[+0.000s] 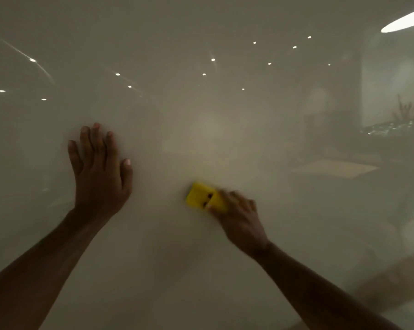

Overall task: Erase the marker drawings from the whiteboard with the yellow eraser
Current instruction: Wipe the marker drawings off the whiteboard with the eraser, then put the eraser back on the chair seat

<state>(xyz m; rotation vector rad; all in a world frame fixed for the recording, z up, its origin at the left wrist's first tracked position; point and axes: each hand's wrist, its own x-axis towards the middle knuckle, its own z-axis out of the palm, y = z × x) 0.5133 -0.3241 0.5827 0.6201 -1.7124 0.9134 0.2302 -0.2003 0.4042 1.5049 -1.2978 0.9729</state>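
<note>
Across the glossy whiteboard, which fills the whole view, no marker drawing can be made out: the surface is seen as bare, pale and hazy, with only reflections of ceiling lights and of a room laid over it. On that evidence the erasing is judged to be nearly or wholly done within the part shown, though faint strokes could be hidden by the glare and blur, and whatever lies beyond the edges of the view cannot be judged. A last pass over the right-centre area is taken to be the step in hand.

One yellow eraser is counted. It is pressed against the board a little right of centre and is gripped at its right end by the right hand, whose fingers are curled over it and held close together; hand and eraser are smeared by motion, so the exact pinch cannot be told. Two small dark marks are seen on the eraser's face.

One left hand is laid flat on the board to the left, well apart from the eraser, with four fingers lightly spread and the thumb held out to the side; nothing is held in it. Two bare forearms are counted, entering from the near corners.
</note>
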